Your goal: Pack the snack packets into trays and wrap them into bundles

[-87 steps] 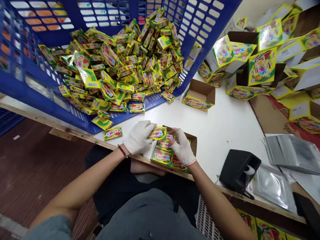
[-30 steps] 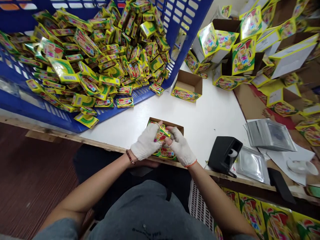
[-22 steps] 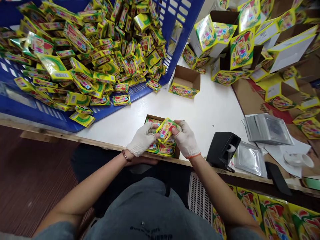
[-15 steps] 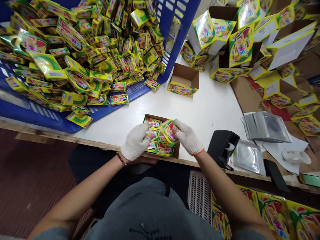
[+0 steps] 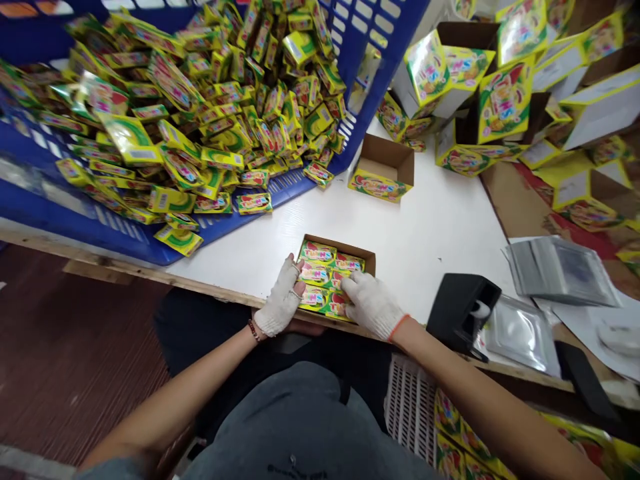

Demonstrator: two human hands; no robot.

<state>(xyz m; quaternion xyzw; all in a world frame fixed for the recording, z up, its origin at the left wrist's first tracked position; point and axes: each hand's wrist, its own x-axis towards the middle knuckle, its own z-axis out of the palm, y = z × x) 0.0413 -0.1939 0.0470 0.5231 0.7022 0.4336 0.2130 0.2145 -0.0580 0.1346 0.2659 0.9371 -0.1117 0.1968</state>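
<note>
Several small yellow-green packs (image 5: 318, 274) lie in two columns inside an open cardboard box (image 5: 370, 261) at the table's front edge. My left hand (image 5: 281, 298), in a white glove, rests against the box's left side with fingers apart and nothing held. My right hand (image 5: 371, 303), also gloved, is over the right column, its fingertips on the packs there. Those fingers are partly bent and spread, with no pack lifted between them.
A blue basket (image 5: 220, 233) heaped with packs fills the back left. Behind the box stands an empty display box (image 5: 381, 187). To the right are a black tape dispenser (image 5: 457, 310), plastic covers (image 5: 560, 270) and piled display boxes (image 5: 505, 100).
The pack that was tilted between my hands now lies in the box's right column. My right hand has let go of it and lowered onto the packs. The view has shifted slightly.
</note>
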